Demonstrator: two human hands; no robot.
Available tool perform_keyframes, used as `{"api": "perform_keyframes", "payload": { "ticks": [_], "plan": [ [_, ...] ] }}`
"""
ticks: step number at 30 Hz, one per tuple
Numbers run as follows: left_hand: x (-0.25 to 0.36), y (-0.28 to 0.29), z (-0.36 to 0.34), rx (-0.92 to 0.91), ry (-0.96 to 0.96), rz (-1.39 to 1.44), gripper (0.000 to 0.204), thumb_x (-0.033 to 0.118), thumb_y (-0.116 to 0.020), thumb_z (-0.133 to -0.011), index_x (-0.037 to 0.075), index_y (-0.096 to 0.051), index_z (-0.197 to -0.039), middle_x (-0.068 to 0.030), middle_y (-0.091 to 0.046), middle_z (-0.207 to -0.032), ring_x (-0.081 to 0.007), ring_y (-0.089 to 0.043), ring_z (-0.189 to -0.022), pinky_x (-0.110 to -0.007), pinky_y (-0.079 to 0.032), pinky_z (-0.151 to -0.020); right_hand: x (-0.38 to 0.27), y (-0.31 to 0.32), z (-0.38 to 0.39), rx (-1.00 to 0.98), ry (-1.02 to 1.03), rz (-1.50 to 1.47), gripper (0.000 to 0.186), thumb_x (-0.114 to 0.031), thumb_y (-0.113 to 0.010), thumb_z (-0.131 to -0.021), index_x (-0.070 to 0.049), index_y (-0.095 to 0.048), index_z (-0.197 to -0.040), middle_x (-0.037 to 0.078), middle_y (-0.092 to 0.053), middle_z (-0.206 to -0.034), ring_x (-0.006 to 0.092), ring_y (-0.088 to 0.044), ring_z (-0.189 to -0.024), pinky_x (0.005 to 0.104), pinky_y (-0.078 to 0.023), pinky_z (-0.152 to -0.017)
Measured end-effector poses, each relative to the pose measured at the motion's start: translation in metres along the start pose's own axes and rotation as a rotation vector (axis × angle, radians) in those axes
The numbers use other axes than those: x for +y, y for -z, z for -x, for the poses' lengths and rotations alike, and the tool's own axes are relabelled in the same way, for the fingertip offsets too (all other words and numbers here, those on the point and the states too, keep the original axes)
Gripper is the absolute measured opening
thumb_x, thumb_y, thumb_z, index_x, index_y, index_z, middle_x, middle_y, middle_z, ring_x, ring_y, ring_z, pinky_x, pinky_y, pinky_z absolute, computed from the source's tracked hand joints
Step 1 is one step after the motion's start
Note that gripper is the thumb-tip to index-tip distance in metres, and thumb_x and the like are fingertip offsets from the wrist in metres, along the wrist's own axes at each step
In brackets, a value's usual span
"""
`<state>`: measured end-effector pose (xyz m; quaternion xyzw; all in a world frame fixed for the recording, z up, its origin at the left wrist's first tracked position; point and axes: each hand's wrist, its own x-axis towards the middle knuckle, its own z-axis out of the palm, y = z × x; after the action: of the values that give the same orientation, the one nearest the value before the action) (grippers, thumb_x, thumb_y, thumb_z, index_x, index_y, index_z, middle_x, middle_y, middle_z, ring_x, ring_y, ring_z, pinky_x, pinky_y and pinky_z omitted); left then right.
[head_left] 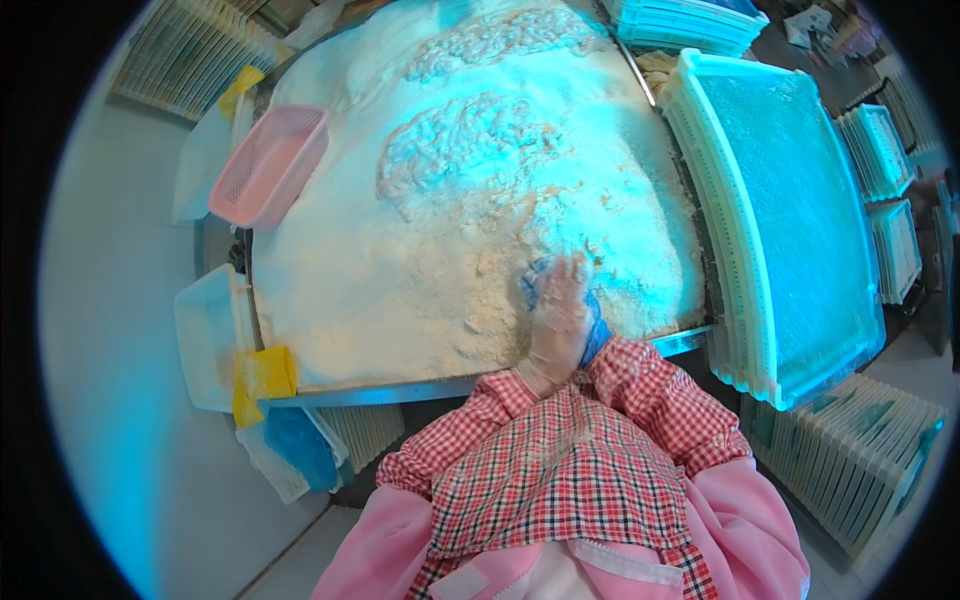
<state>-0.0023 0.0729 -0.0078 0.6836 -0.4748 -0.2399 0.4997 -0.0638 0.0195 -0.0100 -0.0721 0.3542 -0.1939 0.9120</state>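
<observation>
My left hand (pixel 562 318), in a thin see-through glove dusted white, lies over my right hand with its fingers stretched out. My right hand (pixel 598 328) is mostly hidden beneath it; only patches of blue glove show on either side. Both hands are at the near edge of a broad bed of white powder (pixel 340 270), which looks like flour. Around the fingers the powder is rough and crumbly. Farther off, a wide lumpy wet-looking patch (pixel 455 145) lies in the powder. Whether anything is between the hands is hidden.
A pink perforated basket (pixel 270 170) stands on the table's left edge. Stacked pale trays (pixel 735 240) rise close on the right. At the left hang a clear bin (pixel 212 335) and a yellow cloth-like piece (pixel 265 380). The metal table edge (pixel 430 392) runs before me.
</observation>
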Motion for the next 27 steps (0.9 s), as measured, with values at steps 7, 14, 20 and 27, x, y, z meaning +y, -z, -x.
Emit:
{"api": "perform_keyframes", "payload": {
  "ticks": [7,14,20,27],
  "plan": [
    [0.02,-0.027,-0.011,-0.279,-0.486,-0.326,0.057,0.023,-0.048,-0.092,0.004,-0.034,-0.144,-0.0182,-0.027,-0.151,-0.0347,-0.022,-0.141,-0.054,-0.011,-0.114,0.028,-0.015,0.001,-0.49,1.194,-0.645,0.058,-0.04,-0.031,-0.102,-0.009,-0.022,-0.149,0.004,-0.02,-0.156,0.024,-0.016,-0.144,0.0364,-0.01,-0.117],
    [0.024,-0.028,-0.046,-0.217,-0.2,-0.128,0.051,0.013,-0.043,-0.098,0.001,-0.029,-0.145,-0.0178,-0.032,-0.149,-0.0246,-0.032,-0.137,-0.035,-0.024,-0.113,-0.054,0.077,0.088,0.025,0.241,-0.125,0.039,-0.043,-0.056,-0.093,-0.014,-0.057,-0.119,0.001,-0.062,-0.097,0.0165,-0.06,-0.078,0.038,-0.052,-0.072],
    [-0.015,0.008,-0.052,-0.133,0.163,0.047,0.047,0.016,-0.04,-0.1,0.0,-0.031,-0.144,-0.0162,-0.037,-0.145,-0.0254,-0.033,-0.135,-0.036,-0.026,-0.112,-0.182,0.045,0.246,0.467,0.726,0.623,0.039,-0.039,-0.05,-0.097,-0.005,-0.059,-0.115,-0.005,-0.054,-0.073,0.0016,-0.038,-0.045,0.0186,-0.029,-0.038],
    [-0.005,0.003,-0.061,-0.093,0.031,-0.032,0.043,0.015,-0.049,-0.095,-0.001,-0.043,-0.135,-0.0158,-0.049,-0.128,-0.0273,-0.048,-0.117,-0.039,-0.038,-0.1,-0.205,0.144,0.285,0.368,0.54,0.724,0.066,-0.059,-0.037,-0.095,-0.012,-0.04,-0.141,0.013,-0.053,-0.132,0.0248,-0.053,-0.115,0.0445,-0.04,-0.099]
  ]
}}
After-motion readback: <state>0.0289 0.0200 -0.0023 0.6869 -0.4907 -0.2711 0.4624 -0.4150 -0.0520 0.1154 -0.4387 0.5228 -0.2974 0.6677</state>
